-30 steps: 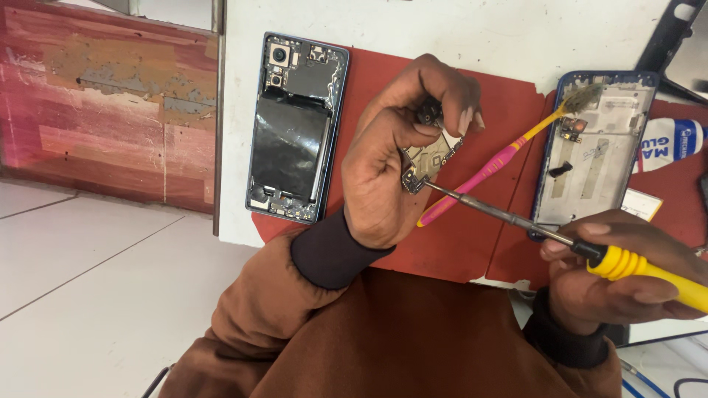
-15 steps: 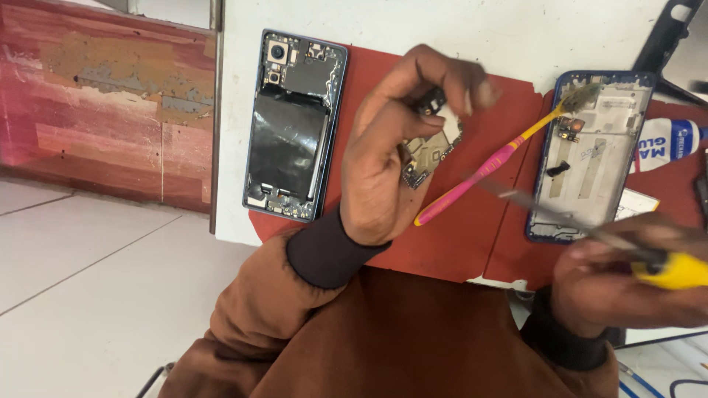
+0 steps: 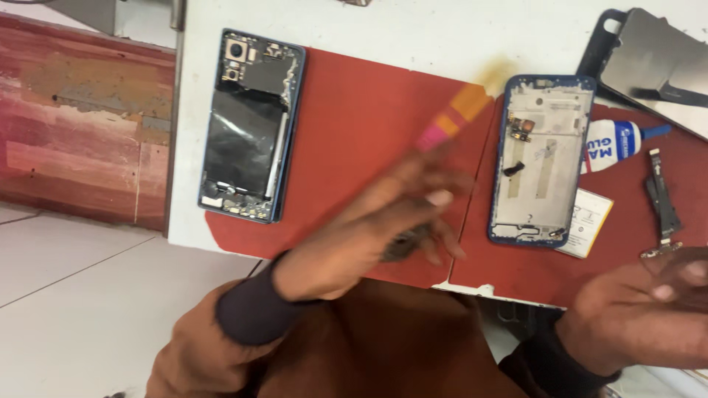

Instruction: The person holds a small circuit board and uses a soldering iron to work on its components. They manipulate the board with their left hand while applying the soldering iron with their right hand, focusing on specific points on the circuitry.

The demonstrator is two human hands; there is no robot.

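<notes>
On the table (image 3: 413, 29), your red mat (image 3: 354, 125) carries 2 opened phones: 1 dark (image 3: 249, 125) at its left edge, 1 white-framed (image 3: 542, 158) right. Your blurred left hand (image 3: 383, 228) pinches a small metal part (image 3: 402, 245) at the near edge; whether your right hand (image 3: 641, 317) grips anything, I cannot tell.

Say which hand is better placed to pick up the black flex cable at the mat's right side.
Right, probably: the right hand sits just below the flex cable, while the left hand is mid-mat, blurred, farther off.

Left hand (image 3: 369, 236) blurred; right hand (image 3: 649, 309) cut off.
</notes>
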